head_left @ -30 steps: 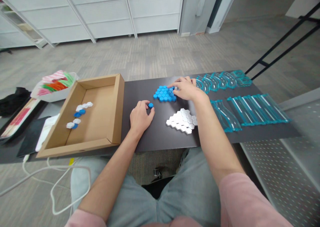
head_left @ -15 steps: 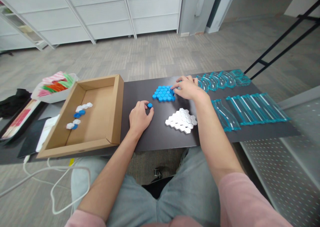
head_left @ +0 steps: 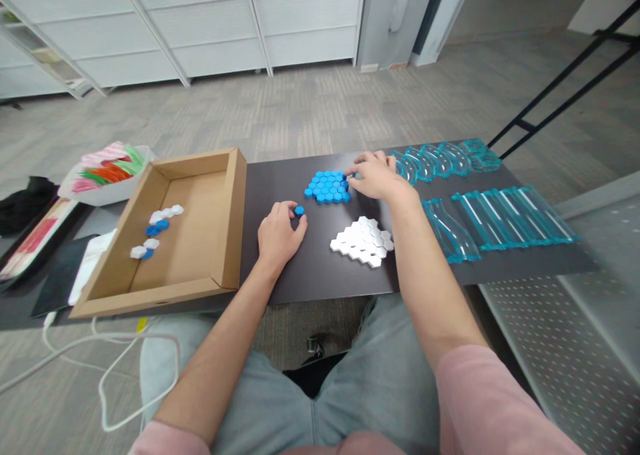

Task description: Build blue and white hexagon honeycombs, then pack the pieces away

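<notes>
My left hand (head_left: 281,231) rests on the dark table, with a single blue hexagonal piece (head_left: 299,211) between its thumb and index fingertip. At the right edge of a flat cluster of blue hexagonal pieces (head_left: 327,187), my right hand (head_left: 374,175) has its thumb and index finger closed around an edge piece, partly hidden by the fingertips. Nearer to me lies a group of white hexagonal pieces (head_left: 363,241), packed side by side below my right wrist.
On the left stands an open cardboard box (head_left: 230,221) with several white and blue hexagonal pieces inside. Clear teal curved tubes (head_left: 433,161) and straight tubes (head_left: 517,218) lie on the right. A white bin (head_left: 107,191) of colourful items sits beyond the box; white cables (head_left: 103,381) hang at front left.
Both hands stay almost where they were. The whole view has shifted very slightly; the pieces keep their places.
</notes>
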`<action>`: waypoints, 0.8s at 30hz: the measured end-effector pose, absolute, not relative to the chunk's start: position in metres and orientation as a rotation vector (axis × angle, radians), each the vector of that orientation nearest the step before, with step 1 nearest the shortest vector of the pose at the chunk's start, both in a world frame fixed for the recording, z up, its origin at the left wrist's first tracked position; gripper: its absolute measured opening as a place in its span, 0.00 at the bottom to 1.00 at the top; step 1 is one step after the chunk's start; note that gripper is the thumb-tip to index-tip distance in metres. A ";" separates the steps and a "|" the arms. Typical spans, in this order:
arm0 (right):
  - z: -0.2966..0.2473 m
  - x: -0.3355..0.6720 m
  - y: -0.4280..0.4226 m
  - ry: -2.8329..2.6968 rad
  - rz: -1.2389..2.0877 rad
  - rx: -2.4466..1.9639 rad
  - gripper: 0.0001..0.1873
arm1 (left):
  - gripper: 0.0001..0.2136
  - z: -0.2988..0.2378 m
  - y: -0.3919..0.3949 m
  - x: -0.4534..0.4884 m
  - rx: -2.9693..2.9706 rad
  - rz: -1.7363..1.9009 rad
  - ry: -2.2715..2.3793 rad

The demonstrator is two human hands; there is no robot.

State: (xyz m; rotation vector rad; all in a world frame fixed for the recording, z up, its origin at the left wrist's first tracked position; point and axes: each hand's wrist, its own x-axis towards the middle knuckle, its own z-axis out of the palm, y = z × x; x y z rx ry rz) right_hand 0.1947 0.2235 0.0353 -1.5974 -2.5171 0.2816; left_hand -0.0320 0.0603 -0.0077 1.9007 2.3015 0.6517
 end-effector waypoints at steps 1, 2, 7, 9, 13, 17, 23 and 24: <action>0.035 0.195 0.224 -2.519 0.279 -1.599 0.21 | 0.12 -0.008 0.060 -0.032 1.899 0.649 2.301; 0.035 0.195 0.224 -2.522 0.276 -1.597 0.21 | 0.12 -0.008 0.060 -0.032 1.899 0.647 2.298; 0.034 0.196 0.224 -2.520 0.277 -1.582 0.22 | 0.12 -0.007 0.060 -0.033 1.896 0.654 2.286; 0.034 0.198 0.225 -2.509 0.280 -1.570 0.22 | 0.13 -0.008 0.060 -0.033 1.892 0.659 2.286; 0.034 0.202 0.225 -2.496 0.267 -1.527 0.20 | 0.12 -0.009 0.060 -0.033 1.895 0.666 2.283; 0.037 0.205 0.222 -2.498 0.271 -1.539 0.17 | 0.12 -0.009 0.060 -0.033 1.893 0.676 2.284; 0.040 0.204 0.219 -2.505 0.255 -1.591 0.15 | 0.13 -0.010 0.060 -0.033 1.899 0.674 2.294; 0.040 0.204 0.219 -2.508 0.256 -1.597 0.15 | 0.13 -0.010 0.060 -0.033 1.900 0.672 2.294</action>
